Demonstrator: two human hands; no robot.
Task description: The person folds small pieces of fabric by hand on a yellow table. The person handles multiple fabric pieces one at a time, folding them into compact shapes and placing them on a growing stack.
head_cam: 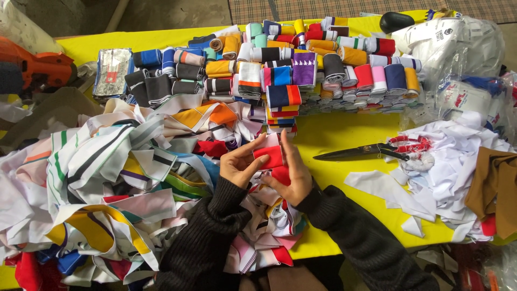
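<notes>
Both my hands meet at the table's middle around a small red and white fabric strip that is partly rolled. My left hand pinches its left side with fingers curled. My right hand cups it from the right, thumb pressed on the red cloth. Both arms wear black knit sleeves. Under my wrists lies a loose heap of coloured striped fabric strips. Beyond my hands several rolled fabric strips are stacked in rows.
Black scissors with red and white wrapped handles lie on the yellow table to the right. White fabric scraps and brown cloth pile at the right. Clear plastic bags sit far right, an orange tool far left.
</notes>
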